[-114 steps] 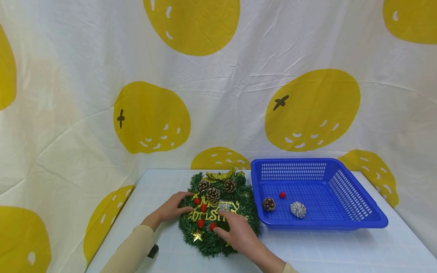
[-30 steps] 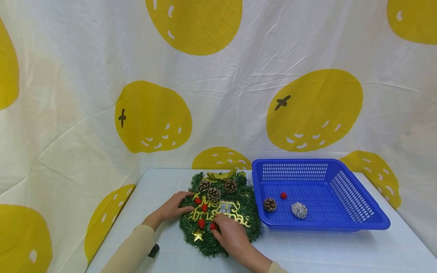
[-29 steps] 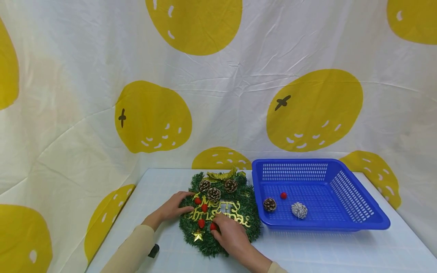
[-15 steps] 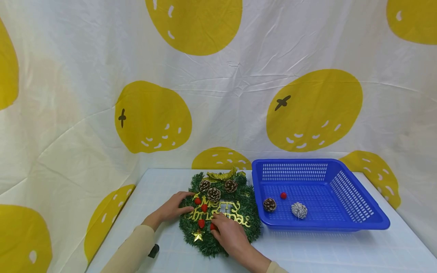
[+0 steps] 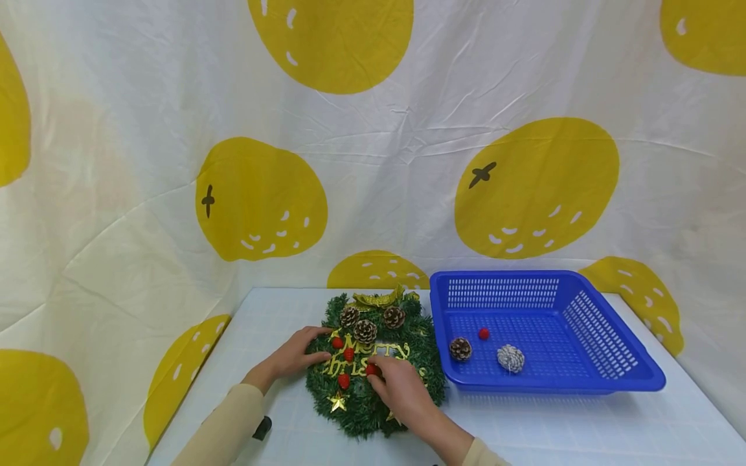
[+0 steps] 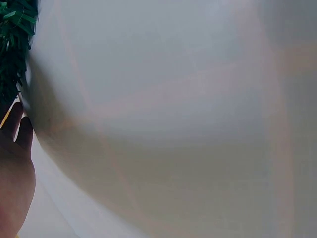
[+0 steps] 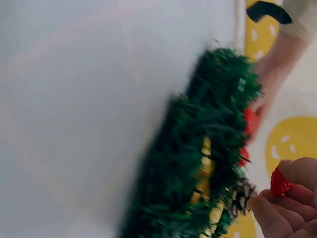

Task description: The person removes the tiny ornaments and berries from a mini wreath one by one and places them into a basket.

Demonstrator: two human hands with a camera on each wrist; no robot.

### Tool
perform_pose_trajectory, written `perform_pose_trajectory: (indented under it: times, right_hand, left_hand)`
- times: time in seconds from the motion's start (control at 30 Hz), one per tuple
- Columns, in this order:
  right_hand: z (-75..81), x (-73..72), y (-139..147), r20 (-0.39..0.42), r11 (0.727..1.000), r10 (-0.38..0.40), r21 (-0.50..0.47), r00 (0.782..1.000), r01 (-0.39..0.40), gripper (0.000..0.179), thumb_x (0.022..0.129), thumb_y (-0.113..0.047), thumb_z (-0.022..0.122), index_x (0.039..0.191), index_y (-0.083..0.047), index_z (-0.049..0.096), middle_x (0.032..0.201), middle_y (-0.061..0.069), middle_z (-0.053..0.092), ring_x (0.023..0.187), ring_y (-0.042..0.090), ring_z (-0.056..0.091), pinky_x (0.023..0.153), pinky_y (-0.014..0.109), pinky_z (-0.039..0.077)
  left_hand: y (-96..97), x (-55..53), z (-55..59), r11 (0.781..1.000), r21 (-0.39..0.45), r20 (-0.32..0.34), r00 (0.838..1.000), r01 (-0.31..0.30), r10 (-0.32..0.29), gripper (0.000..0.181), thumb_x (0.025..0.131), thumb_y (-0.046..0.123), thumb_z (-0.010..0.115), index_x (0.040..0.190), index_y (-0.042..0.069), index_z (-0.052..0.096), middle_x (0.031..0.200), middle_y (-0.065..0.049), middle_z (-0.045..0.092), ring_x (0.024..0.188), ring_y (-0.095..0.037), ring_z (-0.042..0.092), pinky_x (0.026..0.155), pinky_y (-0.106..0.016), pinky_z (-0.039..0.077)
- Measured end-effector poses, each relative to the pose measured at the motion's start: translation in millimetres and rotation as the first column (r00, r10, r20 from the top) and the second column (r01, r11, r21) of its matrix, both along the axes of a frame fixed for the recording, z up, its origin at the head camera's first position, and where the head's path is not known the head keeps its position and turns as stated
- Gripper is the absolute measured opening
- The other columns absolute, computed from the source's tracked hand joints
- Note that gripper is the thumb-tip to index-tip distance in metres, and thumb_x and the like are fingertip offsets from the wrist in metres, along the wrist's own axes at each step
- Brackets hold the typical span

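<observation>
Pinching a berry (image 5: 372, 369), the right hand (image 5: 408, 391) is over the middle of the wreath (image 5: 355, 424); the left hand (image 5: 294, 353), spread, touches its left edge; a loose pinch could drop the berry

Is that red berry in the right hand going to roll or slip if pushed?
The red berry would probably roll, given its rounded, tapered shape. Its dimpled surface suggests decent grip, and being small beside the right hand, it's likely light.

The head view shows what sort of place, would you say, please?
Probably a makeshift indoor craft or filming corner: a pale table, a fruit-print cloth hung behind it, and a Christmas wreath beside a basket of ornaments.
</observation>
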State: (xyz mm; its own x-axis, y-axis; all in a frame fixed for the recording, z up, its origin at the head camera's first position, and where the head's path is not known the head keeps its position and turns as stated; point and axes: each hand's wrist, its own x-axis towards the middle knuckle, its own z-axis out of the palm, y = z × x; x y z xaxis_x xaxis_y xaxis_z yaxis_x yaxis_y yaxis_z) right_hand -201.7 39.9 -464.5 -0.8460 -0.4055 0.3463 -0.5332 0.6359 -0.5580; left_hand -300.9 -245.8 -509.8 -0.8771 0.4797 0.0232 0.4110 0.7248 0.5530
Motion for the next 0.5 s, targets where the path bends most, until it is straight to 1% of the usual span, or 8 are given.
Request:
perform_pose_trajectory:
  times: [0.07,0.17,0.3,0.4,0.5]
  right_hand:
    - [4.9,-1.8,1.9,0.003,1.000,-0.002,-0.025,1.000,0.002,0.022,0.091,-0.009,0.070,0.112,-0.004,0.069,0.093,0.003,0.071,0.069,0.002,0.060,0.058,0.022,0.049]
    - [11.2,-5.0,4.1,0.007,0.999,-0.013,-0.050,1.000,0.013,0.022,0.092,-0.009,0.068,0.114,-0.005,0.068,0.092,0.002,0.071,0.068,0.003,0.060,0.057,0.022,0.048]
    - [18.7,-9.9,7.4,-0.013,0.996,-0.040,-0.076,0.999,0.039,0.028,0.092,-0.010,0.068,0.119,-0.004,0.067,0.093,0.003,0.072,0.073,0.010,0.065,0.060,0.024,0.051]
    - [25.3,-13.3,10.8,-0.030,0.993,-0.057,-0.107,0.998,0.054,0.032,0.092,-0.010,0.068,0.123,-0.002,0.065,0.094,0.006,0.073,0.070,0.012,0.066,0.058,0.023,0.051]
    - [33.0,-16.8,14.7,-0.042,0.987,-0.071,-0.145,0.997,0.064,0.032,0.093,-0.010,0.068,0.123,-0.001,0.066,0.095,0.009,0.074,0.068,0.013,0.067,0.051,0.021,0.047]
  left_hand:
    - [0.2,0.3,0.7,1.000,0.005,0.002,1.000,0.000,-0.001,0.063,0.094,0.049,0.062,0.145,0.015,0.046,0.145,-0.014,0.044,0.136,-0.038,0.037,0.106,-0.060,0.031]
    - [-0.1,0.6,0.9,1.000,0.008,0.006,1.000,0.000,0.000,0.064,0.094,0.049,0.061,0.145,0.015,0.045,0.145,-0.014,0.044,0.136,-0.038,0.036,0.106,-0.061,0.031]
    - [0.2,1.4,1.7,1.000,0.005,0.012,1.000,-0.005,0.005,0.063,0.094,0.047,0.062,0.145,0.015,0.045,0.145,-0.014,0.044,0.136,-0.038,0.037,0.106,-0.060,0.031]
    - [0.5,1.7,1.9,1.000,0.000,0.014,1.000,-0.009,0.009,0.062,0.094,0.046,0.062,0.145,0.015,0.045,0.146,-0.014,0.043,0.136,-0.038,0.036,0.106,-0.060,0.031]
    - [0.6,1.9,2.0,1.000,0.003,0.017,1.000,-0.012,0.012,0.063,0.094,0.046,0.063,0.145,0.014,0.045,0.146,-0.014,0.043,0.136,-0.038,0.036,0.106,-0.060,0.031]
